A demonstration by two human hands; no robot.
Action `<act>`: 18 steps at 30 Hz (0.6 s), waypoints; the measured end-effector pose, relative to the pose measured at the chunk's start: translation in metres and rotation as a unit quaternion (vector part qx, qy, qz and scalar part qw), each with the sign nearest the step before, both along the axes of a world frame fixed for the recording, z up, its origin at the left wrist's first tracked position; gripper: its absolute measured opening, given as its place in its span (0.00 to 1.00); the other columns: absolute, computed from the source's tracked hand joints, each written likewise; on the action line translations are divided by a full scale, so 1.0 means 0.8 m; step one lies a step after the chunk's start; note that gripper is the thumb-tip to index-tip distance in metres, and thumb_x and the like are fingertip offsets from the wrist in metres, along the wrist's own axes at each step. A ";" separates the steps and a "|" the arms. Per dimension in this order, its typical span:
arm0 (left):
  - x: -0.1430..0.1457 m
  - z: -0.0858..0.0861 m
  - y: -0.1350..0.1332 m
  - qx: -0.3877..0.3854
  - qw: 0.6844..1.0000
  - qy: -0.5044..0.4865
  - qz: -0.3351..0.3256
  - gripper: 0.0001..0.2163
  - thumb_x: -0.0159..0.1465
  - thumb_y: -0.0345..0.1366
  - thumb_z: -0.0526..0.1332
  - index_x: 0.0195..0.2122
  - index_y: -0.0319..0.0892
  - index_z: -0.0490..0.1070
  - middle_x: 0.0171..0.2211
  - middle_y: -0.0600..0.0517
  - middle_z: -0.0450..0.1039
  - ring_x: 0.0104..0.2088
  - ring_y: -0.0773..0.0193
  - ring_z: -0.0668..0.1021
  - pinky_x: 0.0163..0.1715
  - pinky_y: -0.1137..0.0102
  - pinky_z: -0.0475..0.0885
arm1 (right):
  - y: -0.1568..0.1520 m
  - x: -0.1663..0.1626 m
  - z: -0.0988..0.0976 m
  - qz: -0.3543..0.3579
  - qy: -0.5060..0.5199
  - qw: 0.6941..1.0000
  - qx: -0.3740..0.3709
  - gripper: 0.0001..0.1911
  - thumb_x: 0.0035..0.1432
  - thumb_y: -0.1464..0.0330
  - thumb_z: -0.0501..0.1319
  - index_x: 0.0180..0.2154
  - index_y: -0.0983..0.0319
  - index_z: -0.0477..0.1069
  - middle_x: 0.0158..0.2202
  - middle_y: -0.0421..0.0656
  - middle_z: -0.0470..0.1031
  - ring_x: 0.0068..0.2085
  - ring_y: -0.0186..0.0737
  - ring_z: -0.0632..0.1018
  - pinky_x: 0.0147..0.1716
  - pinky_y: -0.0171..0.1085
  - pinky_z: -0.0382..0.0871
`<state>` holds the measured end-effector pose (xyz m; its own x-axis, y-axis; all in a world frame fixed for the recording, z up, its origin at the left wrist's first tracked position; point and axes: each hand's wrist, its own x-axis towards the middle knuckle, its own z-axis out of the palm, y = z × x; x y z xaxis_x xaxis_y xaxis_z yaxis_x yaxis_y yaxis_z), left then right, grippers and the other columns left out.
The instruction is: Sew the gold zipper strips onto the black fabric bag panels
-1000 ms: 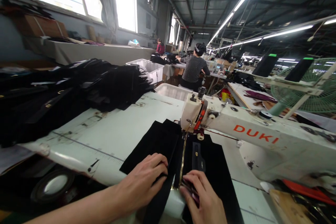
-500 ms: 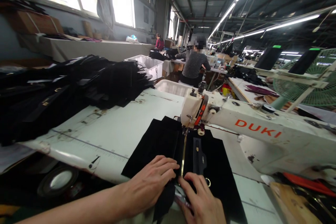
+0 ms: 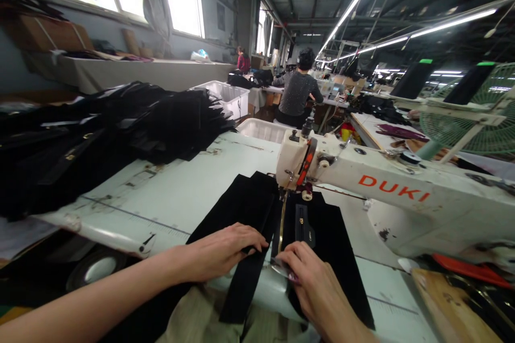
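A black fabric piece [image 3: 241, 206] with a gold zipper [image 3: 281, 222] lies under the head of a white DUKI sewing machine [image 3: 386, 193]. My left hand [image 3: 225, 249] rests on the left panel of the fabric with its fingertips curled onto the cloth beside the zipper. My right hand [image 3: 311, 278] presses on the right panel [image 3: 330, 241] near the table's front edge, its fingers pinched on the fabric edge and a small purplish thing I cannot make out. A black zipper pull tab [image 3: 302, 225] lies just beyond my right fingers.
A big heap of black fabric pieces [image 3: 104, 134] covers the table's left side. White plastic bins [image 3: 261, 129] stand behind the table. A person [image 3: 298, 96] sits at the station ahead. A green fan [image 3: 475, 128] and thread cones [image 3: 410, 86] are at right.
The view has tipped down and back. Both hands slid toward me along the zipper, and the fabric's near end now hangs over the table's front edge.
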<state>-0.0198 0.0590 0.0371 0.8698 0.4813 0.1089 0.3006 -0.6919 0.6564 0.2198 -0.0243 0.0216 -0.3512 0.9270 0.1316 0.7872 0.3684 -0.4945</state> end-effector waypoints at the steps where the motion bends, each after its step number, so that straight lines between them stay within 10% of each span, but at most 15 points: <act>1: 0.000 0.000 0.000 -0.004 1.000 -0.001 0.001 0.14 0.67 0.23 0.52 0.48 0.43 0.71 0.52 0.49 0.73 0.55 0.62 0.72 0.57 0.67 0.65 | 0.002 0.005 0.003 0.014 0.022 1.000 -0.006 0.20 0.54 0.82 0.50 0.43 0.57 0.69 0.42 0.41 0.71 0.43 0.38 0.74 0.38 0.34 0.69; 9: 0.007 -0.002 -0.012 -0.009 0.999 0.002 0.036 0.15 0.66 0.23 0.52 0.48 0.43 0.71 0.53 0.48 0.73 0.56 0.60 0.72 0.57 0.64 0.66 | 0.002 -0.006 0.000 0.053 -0.050 0.996 0.044 0.22 0.52 0.80 0.52 0.44 0.55 0.70 0.41 0.41 0.71 0.42 0.39 0.75 0.30 0.32 0.69; 18: 0.015 -0.014 -0.034 0.089 0.994 -0.054 0.015 0.23 0.50 0.18 0.52 0.47 0.41 0.68 0.51 0.45 0.75 0.53 0.58 0.74 0.57 0.62 0.66 | -0.027 -0.017 -0.046 -0.063 -0.049 0.980 0.184 0.23 0.58 0.78 0.49 0.50 0.56 0.70 0.47 0.44 0.75 0.48 0.38 0.77 0.28 0.26 0.74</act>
<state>-0.0080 0.0319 0.0257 0.8341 0.4710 0.2873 0.2562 -0.7919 0.5543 0.2061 -0.0460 -0.0155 -0.2639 0.8604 0.4361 0.8754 0.4035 -0.2663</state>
